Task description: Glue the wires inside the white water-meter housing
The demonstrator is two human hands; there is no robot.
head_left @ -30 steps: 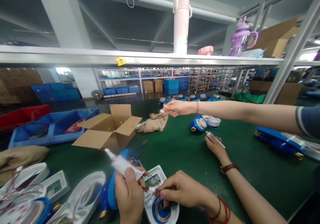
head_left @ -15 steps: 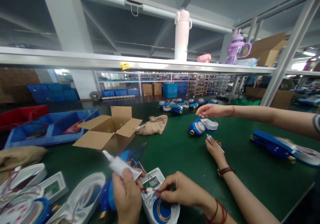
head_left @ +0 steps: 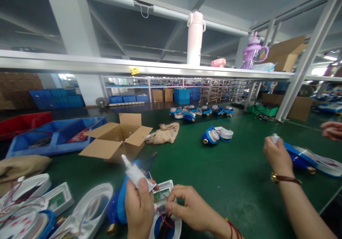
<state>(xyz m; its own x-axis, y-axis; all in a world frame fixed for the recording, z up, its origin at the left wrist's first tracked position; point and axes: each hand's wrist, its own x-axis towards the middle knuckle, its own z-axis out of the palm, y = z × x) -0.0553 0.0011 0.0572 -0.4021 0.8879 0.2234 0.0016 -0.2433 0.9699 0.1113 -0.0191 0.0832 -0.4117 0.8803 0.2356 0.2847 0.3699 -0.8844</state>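
Note:
My left hand (head_left: 139,210) is closed around a small white glue tube (head_left: 135,173), its nozzle pointing up and left. My right hand (head_left: 191,207) pinches thin red wires over an open water meter (head_left: 162,224) with a white cover and blue body, at the table's near edge. A circuit board shows inside the cover between my hands. A blue meter body (head_left: 120,205) lies just left of my left hand.
A co-worker's hand (head_left: 278,155) with a wristband holds a white object near a blue meter (head_left: 307,159) at right. An open cardboard box (head_left: 117,137), a tan cloth (head_left: 164,132), blue meters (head_left: 216,134) and a blue bin (head_left: 53,134) stand on the green table (head_left: 235,175). White covers (head_left: 40,203) lie at left.
The co-worker's outstretched arm has pulled back to the right, and their other hand moved right toward the blue meter. My left hand tilted the tube more upright; my right hand shifted slightly down.

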